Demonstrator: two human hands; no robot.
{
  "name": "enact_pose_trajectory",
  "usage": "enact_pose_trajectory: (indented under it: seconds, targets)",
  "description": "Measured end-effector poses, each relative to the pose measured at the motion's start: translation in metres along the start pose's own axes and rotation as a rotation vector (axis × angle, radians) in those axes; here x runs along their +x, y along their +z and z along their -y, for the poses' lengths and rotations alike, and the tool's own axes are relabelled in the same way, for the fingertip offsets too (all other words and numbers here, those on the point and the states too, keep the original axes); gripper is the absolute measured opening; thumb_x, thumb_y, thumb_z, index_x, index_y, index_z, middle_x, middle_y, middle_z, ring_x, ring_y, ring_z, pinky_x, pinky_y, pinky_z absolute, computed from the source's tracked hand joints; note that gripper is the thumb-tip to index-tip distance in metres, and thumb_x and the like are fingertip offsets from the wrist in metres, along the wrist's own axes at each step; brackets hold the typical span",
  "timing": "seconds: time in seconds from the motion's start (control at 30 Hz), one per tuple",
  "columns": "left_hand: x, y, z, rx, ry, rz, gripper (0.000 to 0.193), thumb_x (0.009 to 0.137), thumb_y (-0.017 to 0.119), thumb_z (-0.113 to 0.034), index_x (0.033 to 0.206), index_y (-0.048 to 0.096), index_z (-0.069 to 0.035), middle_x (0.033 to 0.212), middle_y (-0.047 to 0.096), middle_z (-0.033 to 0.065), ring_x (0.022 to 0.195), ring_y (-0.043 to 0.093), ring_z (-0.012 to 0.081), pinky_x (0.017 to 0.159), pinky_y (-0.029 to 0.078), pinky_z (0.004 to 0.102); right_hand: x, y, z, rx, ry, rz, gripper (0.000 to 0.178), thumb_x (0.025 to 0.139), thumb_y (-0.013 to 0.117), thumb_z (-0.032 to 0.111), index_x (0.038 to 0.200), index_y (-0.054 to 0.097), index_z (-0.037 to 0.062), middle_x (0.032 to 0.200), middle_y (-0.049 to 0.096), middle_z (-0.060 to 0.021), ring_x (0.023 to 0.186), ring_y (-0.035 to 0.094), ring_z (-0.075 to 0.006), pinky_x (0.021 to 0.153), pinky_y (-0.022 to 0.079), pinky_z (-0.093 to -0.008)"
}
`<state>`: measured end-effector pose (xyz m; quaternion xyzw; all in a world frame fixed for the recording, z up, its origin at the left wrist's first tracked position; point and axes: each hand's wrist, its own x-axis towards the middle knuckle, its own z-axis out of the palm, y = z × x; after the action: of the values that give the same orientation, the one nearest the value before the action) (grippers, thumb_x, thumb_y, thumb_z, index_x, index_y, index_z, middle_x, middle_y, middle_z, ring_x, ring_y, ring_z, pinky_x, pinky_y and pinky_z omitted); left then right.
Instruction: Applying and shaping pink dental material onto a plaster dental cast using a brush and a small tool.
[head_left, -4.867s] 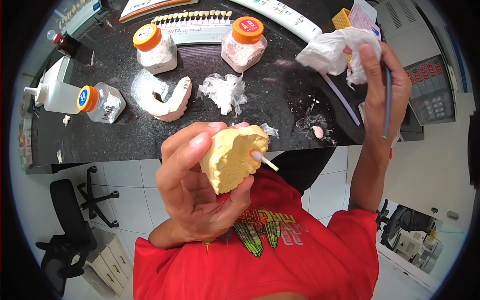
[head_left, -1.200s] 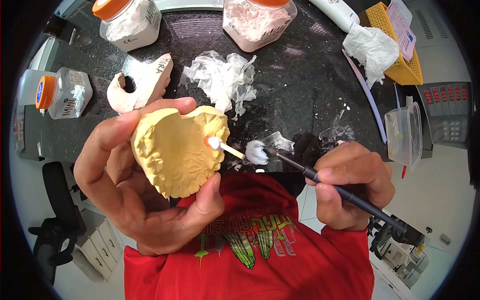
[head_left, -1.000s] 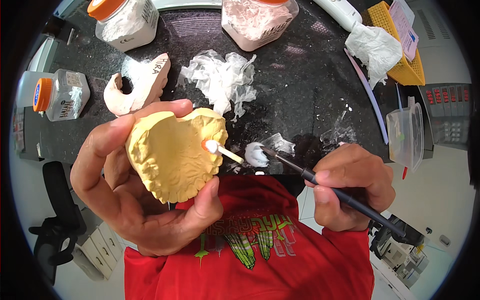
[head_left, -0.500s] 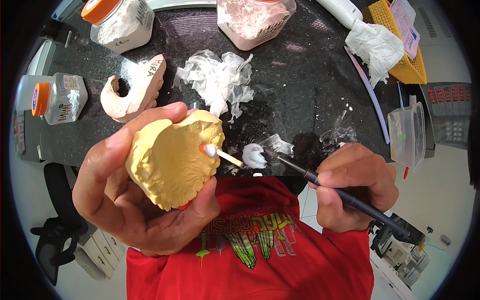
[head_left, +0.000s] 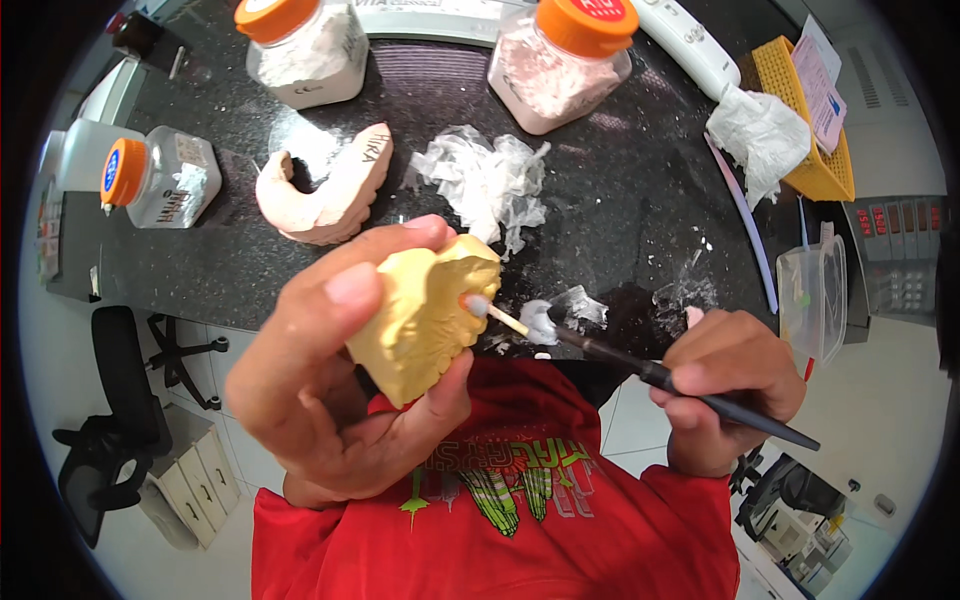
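My left hand (head_left: pixel 320 370) is wrapped round a yellow dental cast (head_left: pixel 415 325), tilted so its toothed edge faces right. A small whitish tooth-shaped piece with an orange-brown edge (head_left: pixel 476 304) sits at the cast's right side. A thin pale stick (head_left: pixel 508 320) juts from it toward the lower right. My right hand (head_left: pixel 735 385) pinches a slim black brush (head_left: pixel 640 368) like a pen. The brush points left, its tip beside a dab of white paste (head_left: pixel 538 322) on the counter; whether it touches the paste or the stick, I cannot tell.
On the dark speckled counter (head_left: pixel 620 200) lie a pink horseshoe-shaped cast (head_left: pixel 320 205) and crumpled tissue (head_left: pixel 485 185). Orange-lidded powder jars (head_left: pixel 305 65) stand behind and left. At right are a yellow basket (head_left: pixel 778 75), another tissue (head_left: pixel 758 140) and a clear plastic tub (head_left: pixel 812 295).
The view has shifted, so the counter things sit further right. My left hand has turned the cast more edge-on and moved it rightward. The brush is still in my right hand.
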<state>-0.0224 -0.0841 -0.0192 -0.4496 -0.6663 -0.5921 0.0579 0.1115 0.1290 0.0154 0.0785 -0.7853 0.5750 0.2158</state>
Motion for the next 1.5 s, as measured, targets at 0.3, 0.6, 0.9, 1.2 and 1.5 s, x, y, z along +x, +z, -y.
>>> enact_pose_trajectory:
  seconds: [0.3,0.6,0.9,1.2,1.5]
  targets:
    - [0.0,0.0,-0.001,0.085,0.084,0.041,0.075,0.072,0.073,0.003,0.13,0.028,-0.01,0.117,0.05,0.0332,0.103,0.06,0.0379,0.084,0.055,0.043,0.02,0.026,0.001,-0.039,-0.197,-0.139,0.023,0.07,0.074,0.001,0.091,0.064,-0.0008,0.076,0.063,-0.0105,0.057,0.062,-0.0172,0.049,0.049,-0.0238]
    - [0.0,0.006,-0.009,0.177,0.073,0.039,0.076,0.071,0.074,0.005,0.128,0.027,-0.013,0.118,0.05,0.0301,0.1,0.062,0.039,0.081,0.057,0.0416,0.021,0.025,-0.003,-0.075,-0.195,-0.118,0.024,0.064,0.071,-0.002,0.087,0.064,0.0012,0.073,0.063,-0.0083,0.055,0.062,-0.0174,0.048,0.049,-0.0246]
    - [-0.001,0.003,-0.013,0.147,0.025,0.086,0.077,0.071,0.075,0.005,0.128,0.026,-0.014,0.118,0.049,0.0299,0.099,0.062,0.0392,0.08,0.057,0.0406,0.017,0.023,-0.003,-0.105,-0.17,-0.037,0.027,0.066,0.073,-0.002,0.091,0.064,0.0022,0.08,0.062,-0.0078,0.062,0.063,-0.0185,0.052,0.052,-0.0262]
    - [-0.001,0.004,-0.008,0.154,0.068,0.065,0.077,0.071,0.075,0.005,0.128,0.026,-0.014,0.119,0.049,0.0299,0.1,0.062,0.0391,0.081,0.057,0.0411,0.019,0.019,-0.004,-0.147,-0.191,0.031,0.03,0.066,0.075,-0.002,0.093,0.064,0.0029,0.08,0.061,-0.0072,0.063,0.063,-0.0186,0.053,0.052,-0.0269]
    - [0.0,0.006,-0.01,0.155,0.044,0.046,0.077,0.072,0.074,0.004,0.129,0.025,-0.015,0.118,0.048,0.0304,0.099,0.062,0.0382,0.08,0.058,0.0396,0.021,0.02,-0.004,-0.139,-0.192,0.029,0.028,0.065,0.074,-0.002,0.091,0.064,0.0025,0.08,0.062,-0.0071,0.062,0.063,-0.0184,0.053,0.052,-0.0256]
